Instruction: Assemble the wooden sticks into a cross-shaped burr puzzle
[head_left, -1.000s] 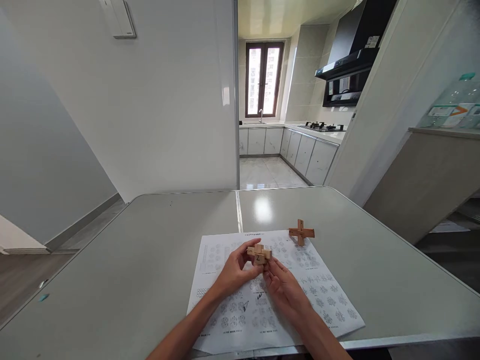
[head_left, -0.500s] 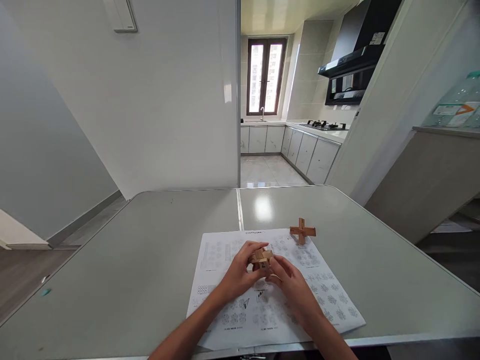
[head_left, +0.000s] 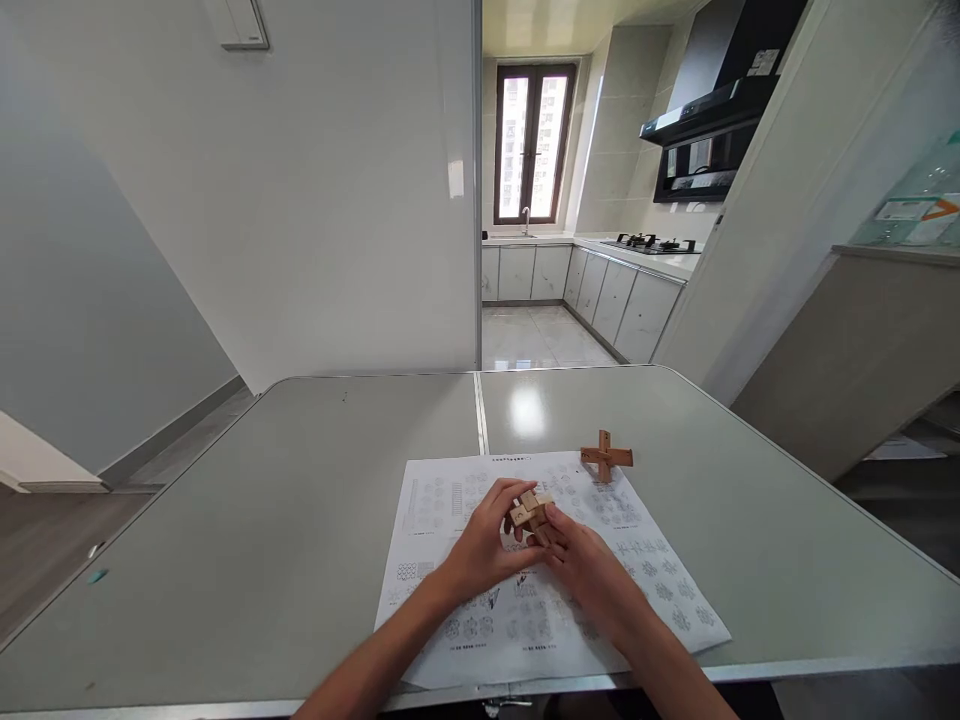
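Note:
Between my hands is a light wooden burr puzzle (head_left: 531, 508), a cluster of interlocked blocks tilted above the printed sheet. My left hand (head_left: 491, 540) curls around its left side, with fingers over the back and the thumb below it. My right hand (head_left: 581, 560) grips the right side between thumb and fingers; some fingertips are hidden behind the blocks. The printed instruction sheet (head_left: 420, 640) with rows of small diagrams lies flat under both hands. At its top right corner rests a darker cross-shaped wooden piece (head_left: 606, 456), apart from my hands.
The grey-green folding table (head_left: 247, 560) has a seam (head_left: 481, 415) running down its middle. A small teal object (head_left: 97, 576) lies near the left edge. A large plastic bottle (head_left: 919, 205) stands on a ledge at the right. Beyond the table is a kitchen.
The wooden burr puzzle has been turned and tilted between my hands, so a different face shows. My right hand has shifted its grip slightly. The view has tipped down a little.

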